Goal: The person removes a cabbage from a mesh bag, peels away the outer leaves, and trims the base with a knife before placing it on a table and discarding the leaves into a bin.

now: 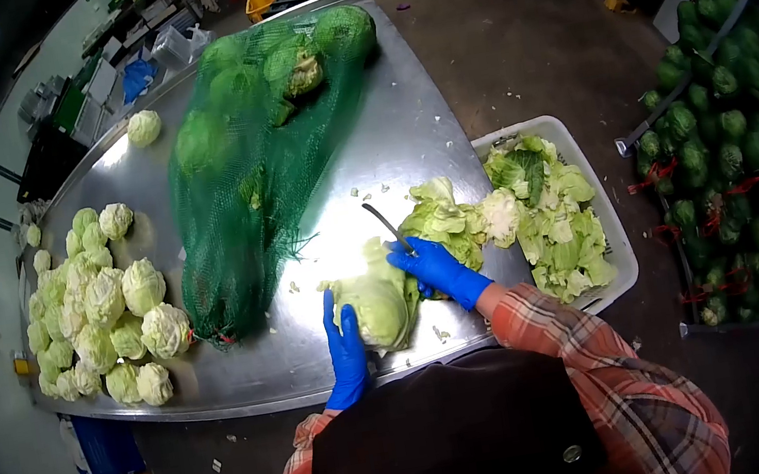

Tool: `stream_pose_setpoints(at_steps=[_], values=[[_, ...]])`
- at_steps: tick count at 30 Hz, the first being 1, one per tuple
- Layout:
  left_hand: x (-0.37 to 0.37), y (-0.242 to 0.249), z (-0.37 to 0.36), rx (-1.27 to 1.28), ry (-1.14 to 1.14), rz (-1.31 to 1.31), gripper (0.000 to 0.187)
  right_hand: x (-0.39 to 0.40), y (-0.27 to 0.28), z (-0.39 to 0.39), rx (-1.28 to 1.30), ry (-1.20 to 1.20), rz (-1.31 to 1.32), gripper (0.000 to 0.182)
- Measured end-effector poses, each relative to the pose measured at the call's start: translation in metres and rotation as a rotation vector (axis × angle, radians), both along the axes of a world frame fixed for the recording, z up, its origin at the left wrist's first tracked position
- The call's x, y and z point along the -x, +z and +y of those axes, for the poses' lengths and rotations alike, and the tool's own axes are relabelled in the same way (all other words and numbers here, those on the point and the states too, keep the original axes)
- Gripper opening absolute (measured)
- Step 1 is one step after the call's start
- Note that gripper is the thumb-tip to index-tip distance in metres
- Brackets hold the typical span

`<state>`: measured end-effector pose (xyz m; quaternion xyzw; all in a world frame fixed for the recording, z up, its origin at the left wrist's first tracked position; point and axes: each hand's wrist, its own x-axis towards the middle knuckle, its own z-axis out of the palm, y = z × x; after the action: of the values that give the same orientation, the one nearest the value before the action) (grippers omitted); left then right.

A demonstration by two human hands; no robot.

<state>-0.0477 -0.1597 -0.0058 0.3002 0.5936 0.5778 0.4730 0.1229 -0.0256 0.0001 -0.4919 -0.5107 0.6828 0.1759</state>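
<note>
A pale green cabbage (372, 307) with loose outer leaves sits on the metal table near its front edge. My left hand (347, 350), in a blue glove, grips its left side with the thumb over the front. Blue-gloved too, my right hand (439, 272) is closed around a knife (388, 226) and rests at the cabbage's right side. The knife's dark, narrow blade points up and away to the left; its handle is mostly hidden. Just beyond my right hand lie cut-off cabbage leaves (447, 227).
A green mesh bag (238, 209) with whole cabbages lies across the metal table (418, 104). Trimmed cabbages (104, 298) are piled at the left. A white crate (622, 250) of leaves stands at the table's right edge. Farther right are stacked bags of cabbages (730, 155).
</note>
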Motion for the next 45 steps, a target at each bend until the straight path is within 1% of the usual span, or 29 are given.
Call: stream_pose_setpoints(at_steps=[3, 5, 7, 9, 10, 11, 13, 14, 15, 16, 19, 20, 21, 23, 24, 25, 26, 29, 30, 31, 33, 34, 35, 36, 37, 38, 41, 42, 45], values=[[-0.013, -0.001, 0.007, 0.055, 0.180, -0.286, 0.063, 0.002, 0.032, -0.025, -0.518, 0.121, -0.095, 0.075], [-0.016, -0.007, 0.008, 0.063, 0.160, -0.205, 0.064, 0.004, 0.047, -0.043, -0.504, 0.271, -0.157, 0.085], [-0.022, 0.000, 0.012, 0.059, 0.133, -0.169, 0.063, 0.004, 0.014, -0.045, -0.528, 0.270, -0.116, 0.081], [-0.020, 0.001, 0.010, 0.069, 0.084, -0.109, 0.061, -0.002, 0.007, -0.043, -0.529, 0.259, -0.010, 0.076], [-0.021, 0.007, 0.007, 0.070, 0.069, -0.086, 0.061, -0.004, 0.008, -0.039, -0.390, 0.195, 0.089, 0.068], [-0.021, 0.011, 0.008, 0.066, 0.054, -0.064, 0.060, -0.009, 0.013, -0.035, -0.237, 0.168, 0.056, 0.060], [-0.021, 0.006, 0.009, 0.052, 0.052, -0.050, 0.057, -0.011, 0.028, -0.028, -0.072, 0.185, 0.010, 0.056], [-0.019, 0.004, 0.009, 0.059, 0.058, -0.066, 0.056, -0.007, -0.008, -0.025, -0.286, 0.095, 0.053, 0.055], [-0.018, 0.001, 0.008, 0.066, 0.062, -0.081, 0.055, 0.000, -0.016, -0.023, -0.499, 0.001, 0.097, 0.055], [-0.017, -0.006, 0.007, 0.034, 0.063, 0.009, 0.051, -0.007, -0.018, -0.018, -0.121, -0.015, 0.026, 0.055], [0.000, 0.005, 0.012, 0.120, 0.061, -0.420, 0.056, -0.009, -0.018, -0.010, -0.097, -0.060, 0.023, 0.044], [0.004, 0.011, 0.011, 0.264, 0.115, -0.550, 0.065, -0.010, -0.017, -0.009, -0.032, -0.088, 0.093, 0.042], [0.015, 0.010, 0.010, 0.286, 0.080, -0.708, 0.069, -0.013, -0.013, -0.004, 0.033, -0.113, 0.160, 0.040], [0.027, 0.008, 0.002, 0.349, 0.046, -0.840, 0.076, -0.021, -0.004, 0.014, 0.049, -0.076, 0.083, 0.042], [0.022, 0.014, 0.001, 0.354, 0.090, -0.933, 0.077, -0.020, -0.011, 0.020, -0.354, -0.124, 0.062, 0.045], [0.014, 0.025, 0.004, 0.357, 0.132, -1.025, 0.078, -0.012, 0.012, 0.021, -0.760, -0.170, 0.043, 0.048], [0.010, 0.031, 0.005, 0.361, 0.171, -1.115, 0.079, -0.021, 0.042, 0.014, -0.440, -0.061, -0.020, 0.053], [0.014, 0.002, 0.005, 0.269, -0.072, -1.217, 0.080, -0.007, 0.049, -0.027, -0.573, 0.296, -0.105, 0.055], [0.011, 0.021, 0.007, 0.355, -0.075, -1.096, 0.061, 0.001, 0.025, -0.042, -0.670, 0.226, -0.015, 0.056], [0.016, 0.016, 0.008, 0.352, -0.125, -0.861, 0.060, 0.006, -0.001, -0.048, -0.766, 0.159, 0.075, 0.057], [0.032, 0.011, 0.008, 0.332, -0.203, -0.389, 0.060, 0.007, -0.004, -0.042, -0.801, 0.219, -0.035, 0.059], [0.021, 0.013, 0.010, 0.250, 0.091, -0.076, 0.066, 0.008, -0.005, -0.041, -0.793, 0.228, -0.041, 0.059], [0.021, 0.020, 0.015, 0.039, 0.027, -0.100, 0.086, 0.010, -0.006, -0.040, -0.784, 0.237, -0.046, 0.059], [0.023, 0.006, 0.018, 0.002, -0.056, 0.074, 0.094, 0.013, -0.022, -0.037, -0.816, 0.263, -0.081, 0.063], [0.024, -0.006, 0.021, -0.033, -0.136, 0.245, 0.102, 0.013, -0.020, -0.037, -0.737, 0.289, -0.111, 0.064], [0.027, -0.013, 0.023, 0.005, -0.127, 0.254, 0.113, 0.011, -0.013, -0.034, -0.662, 0.318, -0.144, 0.066], [0.021, 0.004, 0.027, 0.038, -0.173, 0.398, 0.113, 0.014, 0.015, -0.031, -0.600, 0.370, -0.202, 0.069], [0.022, 0.001, 0.028, 0.097, -0.157, 0.556, 0.115, 0.018, 0.028, -0.031, -0.538, 0.391, -0.240, 0.066], [0.022, 0.000, 0.033, 0.127, -0.179, 0.623, 0.111, 0.024, 0.030, -0.020, -0.463, 0.421, -0.323, 0.064]])
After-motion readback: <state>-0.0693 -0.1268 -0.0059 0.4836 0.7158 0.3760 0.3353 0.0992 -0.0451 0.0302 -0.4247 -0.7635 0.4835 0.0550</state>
